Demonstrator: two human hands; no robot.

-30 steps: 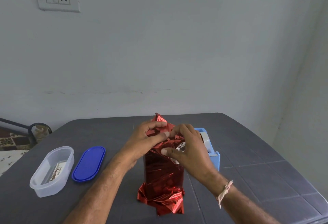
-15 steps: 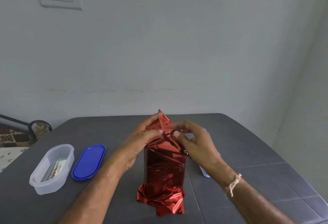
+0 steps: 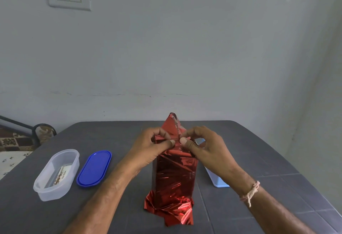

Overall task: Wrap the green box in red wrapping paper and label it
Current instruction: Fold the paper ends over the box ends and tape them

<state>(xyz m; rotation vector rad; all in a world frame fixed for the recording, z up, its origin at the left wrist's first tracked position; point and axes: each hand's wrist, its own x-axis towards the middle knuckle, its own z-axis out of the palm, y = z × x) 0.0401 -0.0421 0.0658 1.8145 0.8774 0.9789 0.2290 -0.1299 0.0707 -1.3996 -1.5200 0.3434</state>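
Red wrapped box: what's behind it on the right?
A light blue plastic base stands on the table behind the red wrapped box. The right hand and wrist cover most of it, so what it is can't be confirmed.

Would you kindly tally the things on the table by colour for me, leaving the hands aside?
Red: 1, the wrapped box
Blue: 2, the oval lid and the light-blue tape dispenser
Clear: 1, the plastic container
Total: 4
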